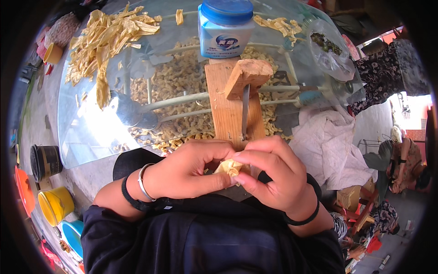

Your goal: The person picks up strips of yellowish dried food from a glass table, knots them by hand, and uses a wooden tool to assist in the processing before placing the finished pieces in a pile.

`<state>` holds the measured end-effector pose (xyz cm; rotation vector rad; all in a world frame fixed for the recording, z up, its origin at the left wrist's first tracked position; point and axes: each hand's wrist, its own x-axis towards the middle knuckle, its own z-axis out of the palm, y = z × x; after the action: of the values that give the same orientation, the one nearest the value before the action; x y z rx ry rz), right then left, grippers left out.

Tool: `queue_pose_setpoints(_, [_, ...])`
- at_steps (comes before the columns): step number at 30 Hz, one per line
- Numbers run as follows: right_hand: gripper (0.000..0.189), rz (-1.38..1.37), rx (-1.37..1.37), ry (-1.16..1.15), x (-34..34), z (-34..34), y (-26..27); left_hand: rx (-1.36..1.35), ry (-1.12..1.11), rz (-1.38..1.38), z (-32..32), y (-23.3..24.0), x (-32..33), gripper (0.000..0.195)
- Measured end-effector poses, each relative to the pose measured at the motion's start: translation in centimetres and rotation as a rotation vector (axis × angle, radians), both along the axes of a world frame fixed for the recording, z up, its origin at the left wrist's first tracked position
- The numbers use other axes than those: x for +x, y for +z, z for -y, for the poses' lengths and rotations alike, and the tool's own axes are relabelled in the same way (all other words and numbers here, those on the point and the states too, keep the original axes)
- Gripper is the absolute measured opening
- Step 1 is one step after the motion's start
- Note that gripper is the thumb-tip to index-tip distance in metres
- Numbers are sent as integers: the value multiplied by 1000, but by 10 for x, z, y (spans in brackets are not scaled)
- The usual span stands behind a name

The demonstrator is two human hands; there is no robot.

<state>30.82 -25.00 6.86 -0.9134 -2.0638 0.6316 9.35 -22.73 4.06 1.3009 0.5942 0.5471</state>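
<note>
Between the fingertips of my left hand and my right hand is a small folded piece of pale yellow, dried strip material. Both hands pinch it just in front of the near end of a wooden board. On the board sits a wooden block, with a narrow metal strip running from it toward me. A blue-lidded plastic tub stands at the board's far end. A loose heap of flat yellow strips lies at the far left of the glass tabletop.
Many small twisted yellow pieces show through the glass. At the right are a plastic bag with dark green contents and a pale cloth. Buckets, one yellow and one black, stand on the left floor. Other people are at the right.
</note>
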Motion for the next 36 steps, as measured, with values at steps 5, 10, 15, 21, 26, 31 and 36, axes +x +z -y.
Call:
queue_pose_setpoints(5, [20,30,24,-4,5,-3,1,-222,-43,52,0,10,2,16])
queue_pose_setpoints(10, [18,-86,45,-140,5,-3,-4,7,81,88,2,13,3,17])
queue_pose_setpoints(15, [15,-261,39,-238,10,-2,-9,628,221,-54,1,7,5,9])
queue_pose_setpoints(21, [18,-756,-131,-548,47,-18,10,595,225,-67,-3,6,-2,6])
queue_pose_setpoints(26, [10,-588,-372,-344,40,-12,7,573,222,-42,-3,6,-1,7])
queue_pose_setpoints(31, [11,-544,-762,-139,27,-4,5,660,200,-12,-2,6,5,9])
queue_pose_setpoints(36, [23,-614,-1095,-6,21,-8,7,682,204,0,-1,7,5,10])
